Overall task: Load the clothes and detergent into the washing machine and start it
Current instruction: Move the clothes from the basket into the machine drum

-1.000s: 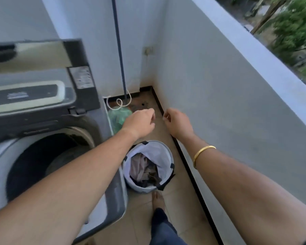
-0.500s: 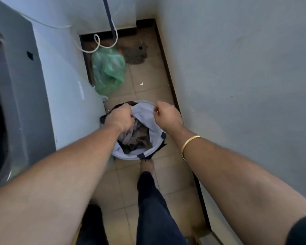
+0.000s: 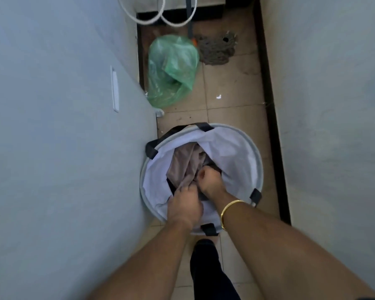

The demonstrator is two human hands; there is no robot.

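Both hands are down inside the round white laundry basket (image 3: 243, 148) on the tiled floor (image 3: 232, 87), left hand (image 3: 185, 205) and right hand (image 3: 210, 177) each fisted around the beige clothes (image 3: 183, 165) heaped in it. Past the basket, a knotted green plastic bag (image 3: 173, 70) sits against the washing machine's side (image 3: 63, 126).

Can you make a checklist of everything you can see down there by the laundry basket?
Surface: tan tiled floor, dusty, with a white scrap.
Job's things: round white laundry basket holding clothes; no detergent seen.
Clutter: green plastic bag and mop head beyond the basket.
Grips: left hand and right hand both closed on the clothes inside the basket.
Cables: white hose loops at the far wall.
Surroundings: washing machine side on the left, plastered wall on the right.
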